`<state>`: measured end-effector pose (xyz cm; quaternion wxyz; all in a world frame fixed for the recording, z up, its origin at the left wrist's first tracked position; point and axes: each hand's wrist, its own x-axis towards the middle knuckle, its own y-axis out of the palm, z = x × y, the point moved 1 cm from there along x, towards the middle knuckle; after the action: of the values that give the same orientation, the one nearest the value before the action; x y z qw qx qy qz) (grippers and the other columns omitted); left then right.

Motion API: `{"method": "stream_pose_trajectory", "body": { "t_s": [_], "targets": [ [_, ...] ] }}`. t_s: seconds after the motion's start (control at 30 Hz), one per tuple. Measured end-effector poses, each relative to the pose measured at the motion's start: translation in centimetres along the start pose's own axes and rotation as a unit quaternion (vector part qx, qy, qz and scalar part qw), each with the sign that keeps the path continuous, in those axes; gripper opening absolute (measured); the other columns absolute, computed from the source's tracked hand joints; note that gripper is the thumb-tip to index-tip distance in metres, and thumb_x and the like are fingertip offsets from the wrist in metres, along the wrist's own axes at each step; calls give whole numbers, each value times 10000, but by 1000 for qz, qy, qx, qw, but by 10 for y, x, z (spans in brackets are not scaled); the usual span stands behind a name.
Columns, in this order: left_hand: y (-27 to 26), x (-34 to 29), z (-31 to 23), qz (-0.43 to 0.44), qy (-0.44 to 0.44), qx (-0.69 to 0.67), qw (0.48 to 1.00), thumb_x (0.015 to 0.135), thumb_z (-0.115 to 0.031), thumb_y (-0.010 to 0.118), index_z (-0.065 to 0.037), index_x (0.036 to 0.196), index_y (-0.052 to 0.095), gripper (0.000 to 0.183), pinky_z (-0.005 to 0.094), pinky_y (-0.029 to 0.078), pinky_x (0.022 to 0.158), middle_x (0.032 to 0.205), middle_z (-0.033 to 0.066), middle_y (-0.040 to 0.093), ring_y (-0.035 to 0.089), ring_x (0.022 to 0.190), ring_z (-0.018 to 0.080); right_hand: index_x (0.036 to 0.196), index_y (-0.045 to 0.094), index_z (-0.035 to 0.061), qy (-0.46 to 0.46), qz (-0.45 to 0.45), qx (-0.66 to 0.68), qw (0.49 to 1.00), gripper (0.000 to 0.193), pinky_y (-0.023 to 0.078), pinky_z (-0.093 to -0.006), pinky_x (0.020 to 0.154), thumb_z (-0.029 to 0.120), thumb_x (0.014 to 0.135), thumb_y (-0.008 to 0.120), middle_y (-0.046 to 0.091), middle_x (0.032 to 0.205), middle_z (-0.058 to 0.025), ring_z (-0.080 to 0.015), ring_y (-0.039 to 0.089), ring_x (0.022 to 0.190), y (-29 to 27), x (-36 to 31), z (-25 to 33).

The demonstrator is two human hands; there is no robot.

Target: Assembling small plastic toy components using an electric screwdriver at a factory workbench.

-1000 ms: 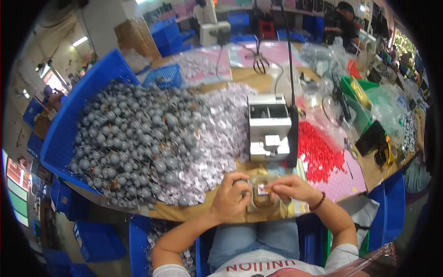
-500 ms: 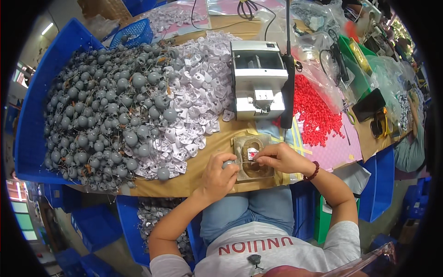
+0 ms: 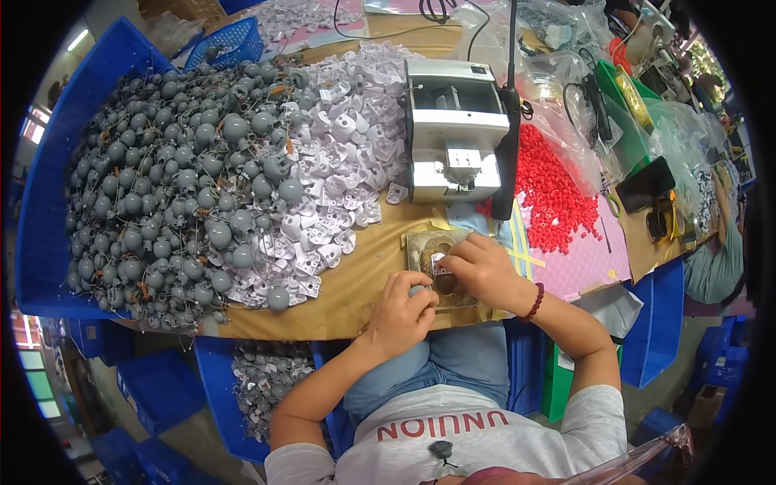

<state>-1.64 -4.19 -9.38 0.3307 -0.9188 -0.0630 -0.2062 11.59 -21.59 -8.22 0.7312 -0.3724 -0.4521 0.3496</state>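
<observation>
My left hand is closed around a small grey ball-shaped part, at the left edge of a square metal block with a rounded hollow. In that hollow sits a small white plastic piece with a bit of red on it. Over the block, my right hand has its fingers pinched together close against the white piece. Those fingers hide whatever is between them. A dark red bead bracelet circles my right wrist.
A big heap of grey ball parts with wires fills the left, by a blue bin. White plastic pieces lie beside it. Beyond the block stands a white-and-black machine. Small red parts spread at right, near a phone.
My left hand has shifted right with the grey ball, up to the block. My right hand has moved over the white piece; the thin wire seen between my hands no longer shows.
</observation>
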Motion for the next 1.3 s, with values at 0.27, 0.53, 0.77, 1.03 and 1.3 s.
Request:
{"method": "stream_pose_trajectory", "body": {
  "t_s": [0.27, 0.53, 0.77, 1.03, 1.3],
  "targets": [
    [-1, 1, 4, 11, -2, 0, 1000, 725, 2, 720, -84, 848, 649, 165, 419, 508, 798, 1082, 107, 593, 584, 942, 329, 1017, 699, 81, -32, 5, 3, 999, 280, 499, -373, 761, 123, 740, 681, 633, 933, -54, -247, 599, 872, -1, -2, -3],
    [-3, 1, 4, 17, 1, 7, 1000, 744, 7, 707, -71, 895, 636, 184, 422, 505, 837, 1098, 111, 583, 567, 1012, 334, 1044, 719, 74, -31, -28, 21, 999, 309, 497, -362, 742, 109, 739, 682, 651, 948, -46, -237, 604, 849, 8, -8, -9],
    [-3, 0, 3, 36, 0, 2, 999, 737, -6, 708, -69, 876, 636, 169, 421, 509, 832, 1078, 101, 591, 573, 1017, 322, 1106, 703, 79, -36, 53, -11, 998, 320, 505, -361, 746, 128, 796, 644, 607, 949, -45, -234, 599, 874, -7, -5, 1],
    [-3, 4, -1, 32, -28, -11, 999, 725, 2, 721, -70, 855, 653, 164, 410, 521, 806, 1063, 110, 600, 603, 950, 324, 1078, 694, 69, -3, 65, -43, 997, 281, 537, -348, 690, 133, 809, 643, 581, 917, -65, -233, 622, 863, -4, -6, 13],
    [-3, 2, -1, -10, -116, -121, 986, 816, -35, 759, -48, 923, 651, 152, 345, 511, 849, 1128, 127, 606, 622, 1006, 267, 1112, 684, 54, 27, -6, -4, 1000, 329, 563, -369, 740, 49, 783, 675, 641, 996, -93, -267, 672, 867, 7, -18, 6]
  ]
}}
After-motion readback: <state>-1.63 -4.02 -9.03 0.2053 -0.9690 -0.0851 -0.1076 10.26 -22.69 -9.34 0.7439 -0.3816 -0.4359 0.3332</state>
